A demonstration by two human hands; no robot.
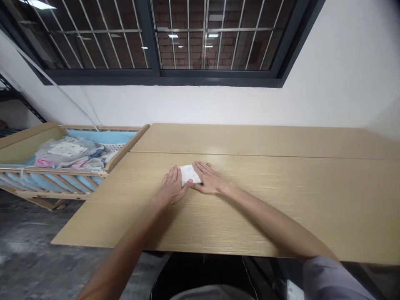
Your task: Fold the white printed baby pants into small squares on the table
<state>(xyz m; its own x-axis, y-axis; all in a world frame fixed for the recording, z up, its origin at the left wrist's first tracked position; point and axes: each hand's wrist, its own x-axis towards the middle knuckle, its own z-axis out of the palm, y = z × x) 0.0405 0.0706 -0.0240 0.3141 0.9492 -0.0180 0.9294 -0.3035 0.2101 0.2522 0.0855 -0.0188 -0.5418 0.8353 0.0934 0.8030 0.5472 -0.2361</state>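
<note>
A small white folded cloth [189, 174] with faint printed marks lies on the wooden table [281, 200]. My left hand [173, 186] rests over its left end, fingers stretched out flat and the thumb reaching across the near edge. On the opposite end lies my right hand [208, 178], also flat with its fingers extended. Both palms cover parts of the cloth, so only its middle shows. Neither hand is closed around it.
A wooden crib [112, 164] with blue lining stands left of the table, holding a pile of clothes and a clear plastic bag [68, 150]. A seam runs along the table toward the back. Behind it rises a white wall [187, 104] with a barred window [156, 77].
</note>
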